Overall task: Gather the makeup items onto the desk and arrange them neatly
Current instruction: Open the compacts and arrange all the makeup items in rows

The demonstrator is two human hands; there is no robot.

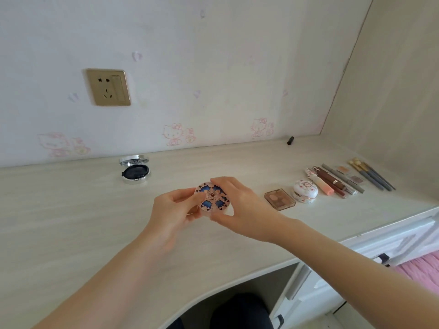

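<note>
— What's on the table (95, 222)?
— A neat row at its right end: brushes (373, 173), pencils (343, 178), lipsticks (329, 180), a white flowered jar (305, 191) and a brown eyeshadow palette (279, 199). Well apart to the left lies an open black cushion compact (135, 172).
— And the hands?
— Both are over the middle of the table. The left hand (175, 210) and right hand (240, 205) pinch a round patterned compact (212, 198) between them, fingertips on its rim from either side.
— How will it handle?
— Light and stiff, I'd judge. The glossy lid could slip, and pressed powder inside wouldn't survive a drop. Best kept flat, held by the rim, and set down just beside the palette.
</note>
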